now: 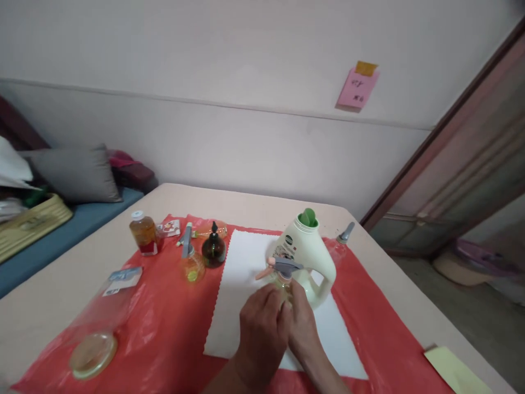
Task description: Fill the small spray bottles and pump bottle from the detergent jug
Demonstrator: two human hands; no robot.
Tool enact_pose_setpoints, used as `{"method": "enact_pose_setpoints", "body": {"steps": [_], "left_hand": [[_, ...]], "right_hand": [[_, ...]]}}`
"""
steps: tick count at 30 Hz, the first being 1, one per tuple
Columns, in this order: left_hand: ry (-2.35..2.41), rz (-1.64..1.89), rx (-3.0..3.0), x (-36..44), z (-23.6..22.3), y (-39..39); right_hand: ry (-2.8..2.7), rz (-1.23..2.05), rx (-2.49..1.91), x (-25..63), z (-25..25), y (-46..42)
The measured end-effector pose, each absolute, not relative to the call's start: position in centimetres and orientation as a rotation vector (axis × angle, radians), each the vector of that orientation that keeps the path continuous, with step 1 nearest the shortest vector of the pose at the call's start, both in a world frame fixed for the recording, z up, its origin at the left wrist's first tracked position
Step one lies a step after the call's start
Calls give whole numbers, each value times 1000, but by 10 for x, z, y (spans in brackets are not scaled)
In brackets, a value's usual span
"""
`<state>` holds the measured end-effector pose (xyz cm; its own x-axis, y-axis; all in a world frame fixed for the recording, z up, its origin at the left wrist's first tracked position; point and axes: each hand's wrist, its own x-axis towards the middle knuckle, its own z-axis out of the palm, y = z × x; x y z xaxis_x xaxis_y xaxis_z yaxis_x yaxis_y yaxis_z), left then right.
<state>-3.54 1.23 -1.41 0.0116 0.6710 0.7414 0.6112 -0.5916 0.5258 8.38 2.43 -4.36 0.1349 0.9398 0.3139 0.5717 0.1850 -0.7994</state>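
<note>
Close together over the white sheet [233, 290], my left hand [262, 323] and my right hand [302, 320] are both closed round a clear spray bottle [285, 282]. Its grey trigger head [285, 266] with a pinkish nozzle and lever sticks up above my fingers, pointing left. Most of the bottle's body is hidden by my hands. Just behind it stands a large pale green jug [305, 246] with a handle on the right, a label on the left, and a green piece [308, 217] in its mouth.
Left of the sheet, on red plastic [172, 328], are a dark pump bottle [214, 249], a spray bottle [192, 265] and a bottle of amber liquid [144, 234]. A round lid [93, 354] lies front left. Another spray bottle [338, 246] stands right of the jug.
</note>
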Motion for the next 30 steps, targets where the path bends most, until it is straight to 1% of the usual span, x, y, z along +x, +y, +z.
{"method": "enact_pose_setpoints", "body": {"steps": [3,6,9,11,13,18,21,24,26,30], "left_hand": [[1509,1509,2033,-30,-26,15],[1400,1248,1722,-29,-25,19],[1294,1099,1491,-34,-19,27],[1307,1093,1434,-42,-16,33],[1298,1116,1396,-52,-13,39],[1021,1102,1345,-70,-1,45],[976,1063,1354,-75,4,46],[984,1094,1320,-78,3,47],[979,1104,1319,-81,1,49],[1069,1086,1343,-80,0,49]], "right_hand": [[-1557,530,-1521,76,-40,14],[-1620,396,-1497,70,-41,10],[-1738,295,-1309,69,-42,8],[-1821,412,-1214,71,-39,7],[-1819,628,-1193,76,-32,5],[-1565,1183,-1139,88,-17,8],[-1390,1415,-1023,90,-16,10],[-1307,1497,-1052,88,-16,10],[-1314,1493,-1131,85,-14,9],[-1490,1277,-1322,77,-17,8]]}}
